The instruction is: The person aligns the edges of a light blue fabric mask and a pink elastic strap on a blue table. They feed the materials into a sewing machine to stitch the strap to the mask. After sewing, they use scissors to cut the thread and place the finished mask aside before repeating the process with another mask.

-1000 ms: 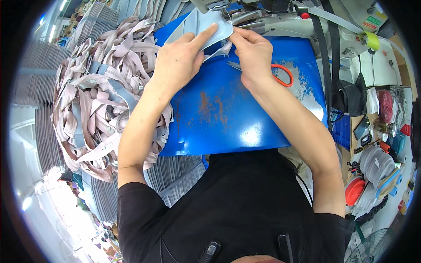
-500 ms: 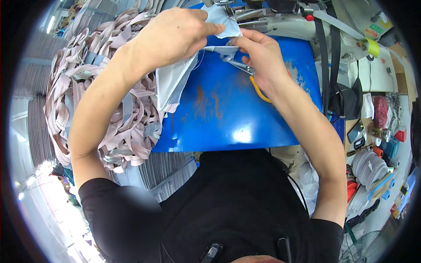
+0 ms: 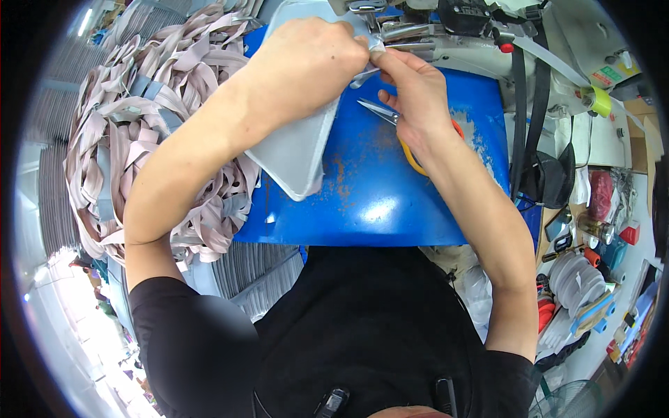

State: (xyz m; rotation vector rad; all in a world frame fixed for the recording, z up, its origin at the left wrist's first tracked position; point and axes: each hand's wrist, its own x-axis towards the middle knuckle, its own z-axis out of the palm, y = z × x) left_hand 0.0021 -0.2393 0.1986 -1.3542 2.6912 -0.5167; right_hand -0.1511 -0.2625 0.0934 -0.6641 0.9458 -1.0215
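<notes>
My left hand (image 3: 317,63) is closed on a pale grey fabric piece (image 3: 296,160) at the sewing machine (image 3: 460,35). The fabric reaches from near the presser foot down over the blue work surface (image 3: 376,202). My right hand (image 3: 411,90) pinches the fabric's small pale end between thumb and forefinger beside the metal parts at the foot, its other fingers curled. Scissors (image 3: 376,110) with orange handles lie under and beside my right hand, their blades pointing up-left, the handles partly hidden by my wrist.
A large heap of pinkish-grey straps (image 3: 111,160) covers the left side. Stacked grey panels (image 3: 237,272) stand below it and behind it. Black straps (image 3: 519,125) hang right of the blue surface. A cluttered shelf (image 3: 585,272) with spools, tools and packets lies at the right.
My left hand moved up-left, then back right over the fabric, curling its outstretched finger. The fabric piece now spreads further down the blue surface. My right hand keeps pinching, slightly lower than a second ago.
</notes>
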